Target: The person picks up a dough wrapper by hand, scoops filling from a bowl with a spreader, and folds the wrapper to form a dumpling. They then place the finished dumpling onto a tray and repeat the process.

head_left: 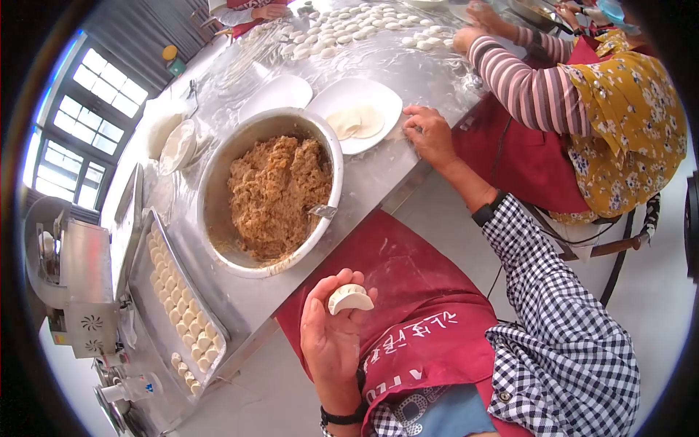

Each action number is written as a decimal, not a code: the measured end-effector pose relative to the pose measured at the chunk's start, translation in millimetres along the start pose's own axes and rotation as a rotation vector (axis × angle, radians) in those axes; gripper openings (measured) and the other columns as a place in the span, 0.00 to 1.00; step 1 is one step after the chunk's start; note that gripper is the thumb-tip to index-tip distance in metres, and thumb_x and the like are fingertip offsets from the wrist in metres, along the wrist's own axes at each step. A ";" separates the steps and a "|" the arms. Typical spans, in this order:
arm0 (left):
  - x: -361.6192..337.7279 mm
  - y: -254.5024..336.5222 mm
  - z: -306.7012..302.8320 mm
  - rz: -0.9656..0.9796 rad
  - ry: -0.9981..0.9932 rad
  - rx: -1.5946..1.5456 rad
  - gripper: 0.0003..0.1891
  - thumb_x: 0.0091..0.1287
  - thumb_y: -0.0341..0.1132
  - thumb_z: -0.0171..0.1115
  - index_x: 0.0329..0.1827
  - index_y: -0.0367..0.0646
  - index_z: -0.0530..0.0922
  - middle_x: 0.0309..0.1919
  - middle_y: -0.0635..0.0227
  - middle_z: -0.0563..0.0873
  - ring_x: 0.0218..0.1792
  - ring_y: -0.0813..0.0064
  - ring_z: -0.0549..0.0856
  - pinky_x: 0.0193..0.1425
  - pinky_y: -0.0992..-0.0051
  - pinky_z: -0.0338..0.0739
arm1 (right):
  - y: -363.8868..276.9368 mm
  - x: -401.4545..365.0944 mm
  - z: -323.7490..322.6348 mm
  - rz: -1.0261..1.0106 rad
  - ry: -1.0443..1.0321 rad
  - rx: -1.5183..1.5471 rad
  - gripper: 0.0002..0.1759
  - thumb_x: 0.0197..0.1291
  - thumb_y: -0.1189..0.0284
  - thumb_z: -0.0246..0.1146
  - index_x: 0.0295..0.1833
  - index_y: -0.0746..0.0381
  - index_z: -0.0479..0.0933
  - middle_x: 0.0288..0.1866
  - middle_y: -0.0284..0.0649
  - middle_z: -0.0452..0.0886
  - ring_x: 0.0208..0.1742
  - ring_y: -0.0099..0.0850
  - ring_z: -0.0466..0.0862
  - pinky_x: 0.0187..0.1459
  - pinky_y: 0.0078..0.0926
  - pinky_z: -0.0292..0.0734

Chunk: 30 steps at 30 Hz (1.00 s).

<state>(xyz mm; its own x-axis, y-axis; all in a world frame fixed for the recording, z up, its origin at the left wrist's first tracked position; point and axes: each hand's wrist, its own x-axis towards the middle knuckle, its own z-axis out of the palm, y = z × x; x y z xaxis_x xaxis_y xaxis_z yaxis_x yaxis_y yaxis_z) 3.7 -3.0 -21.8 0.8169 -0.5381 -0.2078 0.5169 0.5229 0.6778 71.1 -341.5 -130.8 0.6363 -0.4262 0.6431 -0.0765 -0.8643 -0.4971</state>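
My left hand point(335, 328) is closed round a pleated white dumpling point(350, 298), which rests against the fingers above the red apron point(408, 291). My right hand point(431, 137) is at the table edge, beside a white plate point(386, 98); its fingers are loosely bent and apart, with nothing seen between them. Flat round wrappers point(364, 121) lie on that plate. Between the plate and a tray is a large metal bowl point(331, 211) of brown filling point(277, 189), with a metal utensil handle point(323, 211) at its inner side.
A metal tray point(220, 320) holds rows of dumplings. Another white plate point(277, 95) touches the bowl's far side. Many dumplings point(349, 25) lie across the far table. At the right sits a co-worker in a striped sleeve point(524, 87); another person's hand point(271, 11) shows at the top.
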 end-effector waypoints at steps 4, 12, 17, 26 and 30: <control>-0.2 -1.4 -2.3 -0.029 -0.015 -0.016 0.20 0.71 0.40 0.43 0.56 0.31 0.67 0.56 0.51 0.73 0.59 0.56 0.72 0.62 0.50 0.68 | -2.0 0.8 -3.8 0.052 0.023 0.144 0.03 0.48 0.77 0.61 0.28 0.65 0.76 0.45 0.40 0.81 0.47 0.37 0.78 0.49 0.30 0.72; -1.9 -0.8 -2.8 -0.027 -0.015 -0.036 0.21 0.71 0.40 0.43 0.56 0.31 0.66 0.56 0.51 0.73 0.59 0.56 0.72 0.62 0.51 0.68 | -6.8 3.0 -2.2 0.045 0.034 0.147 0.03 0.50 0.78 0.61 0.31 0.66 0.77 0.44 0.39 0.82 0.44 0.32 0.80 0.45 0.25 0.73; -1.8 -0.9 0.2 -0.040 -0.066 -0.002 0.20 0.71 0.41 0.42 0.57 0.33 0.67 0.56 0.52 0.73 0.59 0.57 0.72 0.62 0.52 0.68 | -83.8 -17.6 -38.1 0.398 -0.013 0.898 0.06 0.57 0.75 0.60 0.34 0.68 0.79 0.44 0.37 0.82 0.40 0.22 0.79 0.42 0.19 0.73; -9.0 -5.8 2.3 -0.093 -0.074 0.102 0.23 0.71 0.43 0.39 0.59 0.33 0.66 0.54 0.54 0.74 0.53 0.62 0.76 0.56 0.60 0.72 | -194.3 -73.2 -80.8 -0.017 -0.538 1.116 0.05 0.56 0.76 0.61 0.32 0.67 0.76 0.45 0.46 0.79 0.45 0.31 0.79 0.45 0.25 0.75; -12.4 -3.3 9.6 -0.092 -0.047 0.123 0.25 0.72 0.44 0.37 0.61 0.32 0.65 0.55 0.56 0.73 0.51 0.64 0.76 0.54 0.60 0.73 | -197.3 -76.1 -76.8 -0.177 -0.516 1.071 0.04 0.53 0.76 0.63 0.31 0.66 0.77 0.46 0.46 0.79 0.44 0.35 0.80 0.43 0.27 0.75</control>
<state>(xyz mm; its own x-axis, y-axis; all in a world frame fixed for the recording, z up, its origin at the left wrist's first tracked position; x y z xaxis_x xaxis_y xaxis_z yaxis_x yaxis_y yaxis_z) -10.5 -4.4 -14.7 0.7535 -0.6113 -0.2417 0.5510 0.3868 0.7395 -21.2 -159.0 -36.9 0.8246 0.0444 0.5640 0.5644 -0.1346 -0.8145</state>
